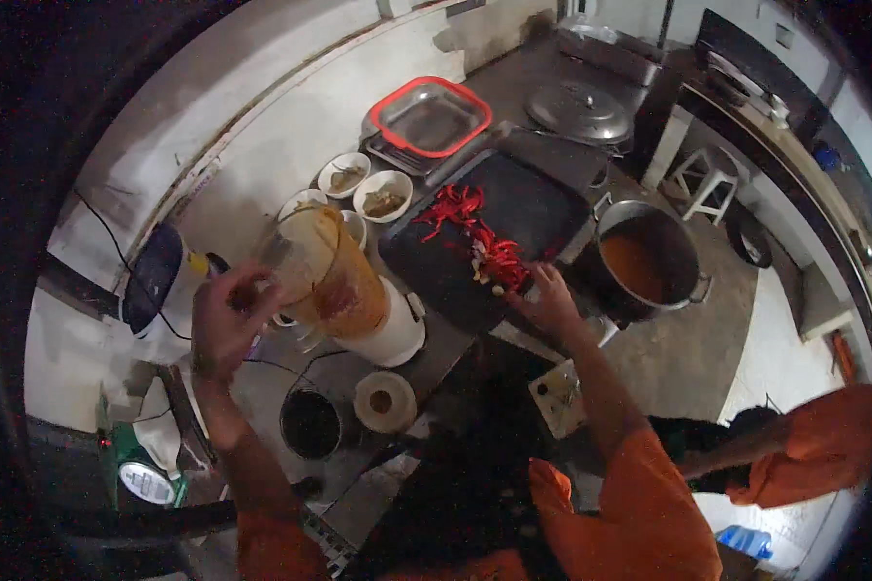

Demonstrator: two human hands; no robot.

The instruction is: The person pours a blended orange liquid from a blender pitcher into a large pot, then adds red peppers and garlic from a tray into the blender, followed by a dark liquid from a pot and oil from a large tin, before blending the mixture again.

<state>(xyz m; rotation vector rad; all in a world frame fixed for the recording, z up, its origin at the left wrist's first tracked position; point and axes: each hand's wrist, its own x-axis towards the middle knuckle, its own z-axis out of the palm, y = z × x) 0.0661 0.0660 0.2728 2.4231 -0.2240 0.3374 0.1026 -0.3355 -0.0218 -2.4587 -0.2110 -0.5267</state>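
My left hand (228, 315) is raised beside a blender jar (344, 290), its fingers curled toward the jar's left side; what they hold, if anything, I cannot make out. Orange-brown residue coats the jar, which stands tilted in view on a white blender base (388, 334). My right hand (549, 302) reaches down to the near right edge of a black tray (538, 198), fingertips drawn together at the pile. Red chillies (470, 218) lie across that tray, with several pale garlic cloves (479, 259) among them. Whatever sits between those fingertips is hidden.
A large pot (639, 261) of orange-brown liquid stands right of the tray. Small white bowls (384, 197) and a red-rimmed container (430, 116) line the wall side. Another person's orange sleeve (824, 445) is at right. A green scale (145, 479) stands at lower left.
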